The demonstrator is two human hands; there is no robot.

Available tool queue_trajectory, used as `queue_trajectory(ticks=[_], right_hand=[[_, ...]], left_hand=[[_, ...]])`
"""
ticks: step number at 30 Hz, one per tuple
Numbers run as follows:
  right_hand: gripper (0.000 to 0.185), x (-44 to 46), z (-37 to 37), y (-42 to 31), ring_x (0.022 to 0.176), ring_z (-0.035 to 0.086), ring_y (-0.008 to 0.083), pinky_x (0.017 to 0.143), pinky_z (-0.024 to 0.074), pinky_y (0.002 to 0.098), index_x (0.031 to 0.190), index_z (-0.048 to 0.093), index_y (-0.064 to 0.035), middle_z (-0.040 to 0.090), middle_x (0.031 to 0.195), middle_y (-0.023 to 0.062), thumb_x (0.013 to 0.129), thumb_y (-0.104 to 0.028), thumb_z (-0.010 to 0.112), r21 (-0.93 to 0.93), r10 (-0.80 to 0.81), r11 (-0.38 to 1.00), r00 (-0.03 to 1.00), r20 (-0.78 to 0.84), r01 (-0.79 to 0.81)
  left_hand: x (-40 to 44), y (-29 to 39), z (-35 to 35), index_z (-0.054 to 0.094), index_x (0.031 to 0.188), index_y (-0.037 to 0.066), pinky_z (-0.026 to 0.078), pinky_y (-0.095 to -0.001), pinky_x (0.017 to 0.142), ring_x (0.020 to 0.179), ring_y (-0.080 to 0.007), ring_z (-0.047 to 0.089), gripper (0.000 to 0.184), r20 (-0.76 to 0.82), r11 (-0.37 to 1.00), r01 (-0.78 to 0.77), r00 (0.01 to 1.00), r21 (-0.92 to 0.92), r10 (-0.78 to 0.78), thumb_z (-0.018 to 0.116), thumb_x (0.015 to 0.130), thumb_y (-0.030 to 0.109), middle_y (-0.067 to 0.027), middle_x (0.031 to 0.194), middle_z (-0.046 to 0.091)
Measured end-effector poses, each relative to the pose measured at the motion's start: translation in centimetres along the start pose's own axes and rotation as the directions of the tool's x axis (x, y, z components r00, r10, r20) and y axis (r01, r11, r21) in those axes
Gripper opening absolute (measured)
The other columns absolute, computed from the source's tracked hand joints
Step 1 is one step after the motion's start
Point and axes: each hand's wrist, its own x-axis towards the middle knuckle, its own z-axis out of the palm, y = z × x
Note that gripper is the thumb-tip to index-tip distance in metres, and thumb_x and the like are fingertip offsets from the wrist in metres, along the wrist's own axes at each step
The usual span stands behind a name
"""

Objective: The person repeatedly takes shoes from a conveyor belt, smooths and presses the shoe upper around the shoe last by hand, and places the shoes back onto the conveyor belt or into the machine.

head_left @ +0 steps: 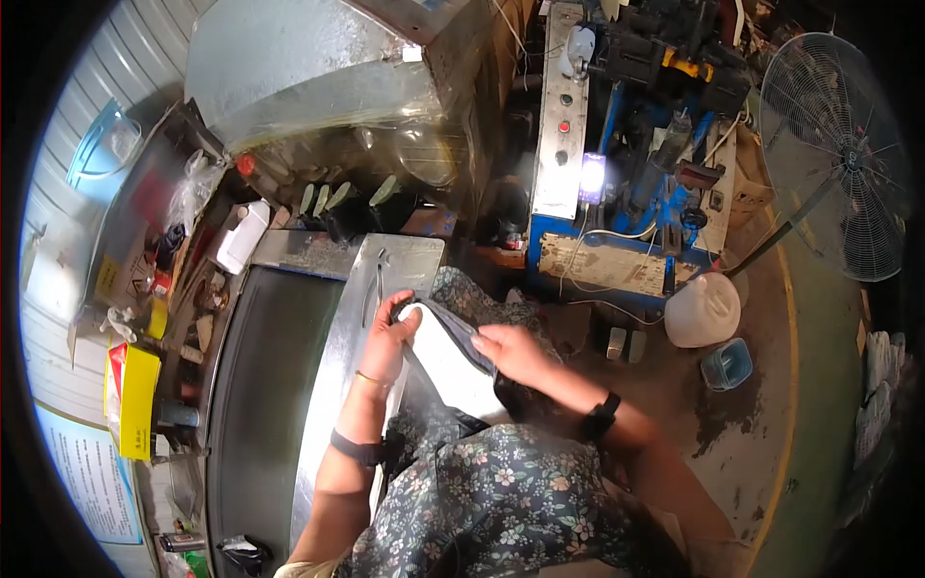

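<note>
- The left hand (387, 337) is pinching the near-white end of the white-and-dark piece (453, 371), thumb on top.
- The right hand (513, 354) is pinching its dark edge (464, 332).
- The piece is hanging between both hands — over the floral apron (501, 472), beside the metal ledge (332, 385).
- Handling is seeming partway along: dark material is bordering the white part, neither hand is letting go — what is left is not showing.

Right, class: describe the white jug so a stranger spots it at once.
Find the blue-framed machine at upper right. Just below its right-hand end, lower left of the wire-caged fan, is the white jug, bulkier and paler than the open blue container beside it.
</note>
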Motion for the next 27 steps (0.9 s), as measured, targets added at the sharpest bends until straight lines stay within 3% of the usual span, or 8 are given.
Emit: queue_trajectory(ticks=[4,8,14,19,21,24,25,27], right_hand=[[0.058,0.7,-0.9,0.2,0.086,0.064,0.0112,0.078,0.0503,0.0252,0.109,0.068,-0.0038,0.07,0.096,0.0005,0.104,-0.053,0.038,0.555,0.47,0.638,0.841,0.267,-0.533],[0.06,0.0,2.9,1.0,0.12,0.058,0.0348,0.106,0.0405,0.0398,0.154,0.025,-0.0065,0.054,0.139,0.0191,0.106,-0.042,0.022,-0.038,0.438,0.884,0.8,0.411,-0.465],[0.044,2.4,4.6,-2.7,0.078,0.068,0.0438,0.07,0.0546,0.0527,0.095,0.059,0.0066,0.067,0.081,0.0271,0.102,-0.034,0.042,-0.701,0.252,0.713,0.934,0.253,-0.003],[0.065,1.9,2.1,-2.2,0.122,0.055,0.0407,0.101,0.045,0.0432,0.148,0.027,0.0043,0.054,0.133,0.03,0.105,-0.044,0.035,-0.428,0.508,0.838,0.77,0.385,-0.339],[0.068,-2.2,1.8,1.6,0.13,0.05,0.0299,0.106,0.0412,0.0385,0.154,0.013,0.0015,0.049,0.142,0.0199,0.105,-0.036,0.042,-0.08,0.082,0.995,0.912,0.401,-0.055],[0.064,-1.8,1.8,0.6,0.128,0.046,0.0171,0.107,0.0392,0.0308,0.154,0.019,-0.0011,0.047,0.144,0.0105,0.105,-0.029,0.048,0.331,0.378,0.781,0.823,0.424,-0.529],[0.062,-1.4,2.1,-0.7,0.126,0.047,0.0156,0.105,0.0399,0.029,0.154,0.022,-0.004,0.047,0.143,0.0101,0.105,-0.029,0.049,0.494,0.324,0.695,0.841,0.433,-0.522],[0.065,-0.1,4.2,-4.3,0.127,0.049,0.0204,0.104,0.0408,0.0317,0.155,0.02,-0.0052,0.048,0.143,0.0142,0.104,-0.033,0.05,0.347,0.439,0.788,0.859,0.263,-0.509]], left_hand=[[-3.0,-1.3,-0.1,0.058,0.122,0.006,0.049,-0.0244,0.081,0.093,-0.011,0.061,0.036,-0.007,0.992,0.094,0.995,-0.087,-0.095,0.066,0.088,-0.003,-0.0016,0.103,0.063],[-3.1,-4.7,-1.0,0.055,0.121,0.005,0.047,-0.0247,0.083,0.095,-0.0123,0.059,0.042,-0.06,0.992,0.124,0.99,-0.04,-0.126,0.074,0.084,0.007,-0.0028,0.106,0.062],[-1.6,-5.1,-1.3,0.049,0.131,0.003,0.051,-0.0301,0.085,0.099,-0.0182,0.061,0.052,-0.122,0.99,0.141,0.983,0.004,-0.139,0.072,0.084,0.003,-0.0082,0.11,0.064],[-1.8,-2.7,-0.6,0.045,0.133,0.003,0.051,-0.0287,0.084,0.097,-0.0179,0.063,0.053,0.045,0.973,0.23,0.972,-0.023,-0.229,0.072,0.087,0.008,-0.0095,0.109,0.065],[-2.2,-3.5,-0.2,0.05,0.13,0.003,0.05,-0.0311,0.09,0.101,-0.018,0.062,0.044,0.038,0.981,0.192,0.981,0.022,-0.193,0.068,0.09,0.011,-0.0081,0.111,0.065],[-1.2,-3.8,-2.2,0.055,0.131,-0.003,0.039,-0.0389,0.108,0.118,-0.0233,0.057,0.046,0.255,0.76,0.266,0.957,-0.593,-0.137,0.05,0.1,0.031,-0.0103,0.125,0.063],[-0.1,-6.1,-3.3,0.057,0.127,-0.004,0.042,-0.0396,0.105,0.114,-0.0306,0.059,0.055,-0.019,0.702,0.105,0.986,-0.704,-0.167,0.041,0.102,0.042,-0.0164,0.123,0.063],[-2.5,-7.1,1.0,0.058,0.123,-0.007,0.042,-0.04,0.103,0.116,-0.037,0.058,0.059,-0.453,0.979,0.067,0.891,0.192,0.028,0.034,0.104,0.043,-0.0224,0.124,0.062]])
